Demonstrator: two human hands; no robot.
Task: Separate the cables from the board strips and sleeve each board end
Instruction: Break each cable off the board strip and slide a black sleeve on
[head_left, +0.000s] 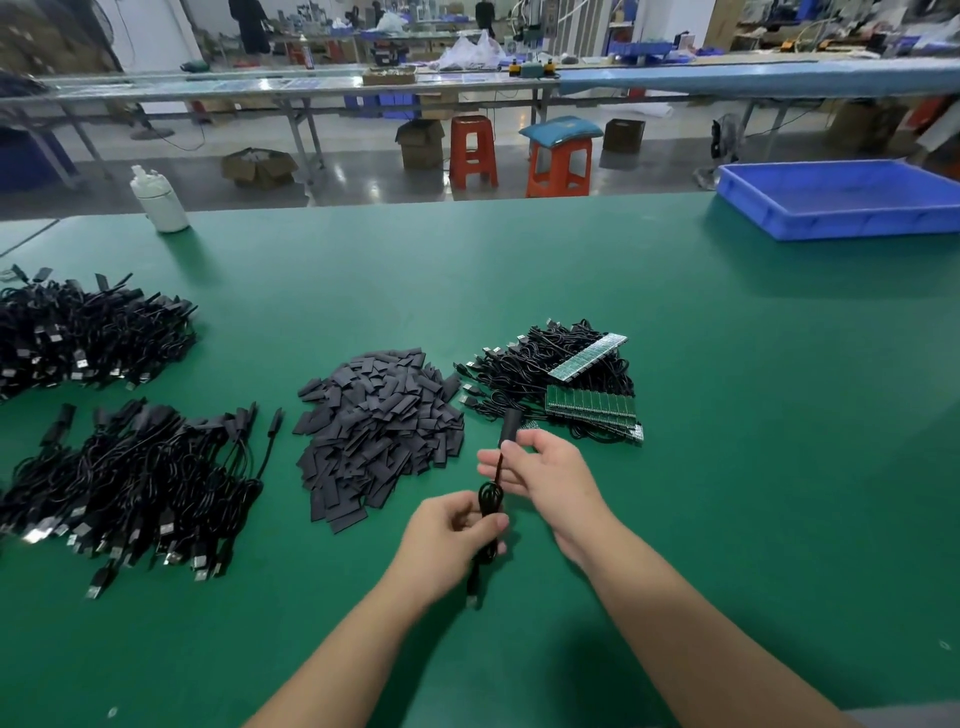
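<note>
Holding one cable (490, 506) up between both hands

Left hand (451, 540) grips its coiled bundle; right hand (545, 473) pinches the sleeved end (510, 427), board strips (589, 402) just beyond, above the green tabletop (727, 467)

Matt blk sleeves (382, 431), green mat (727, 467)

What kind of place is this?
Probably an electronics assembly workshop: a long green-topped workbench carries heaps of black USB cables, a mound of flat black sleeves and green circuit-board strips.
</note>
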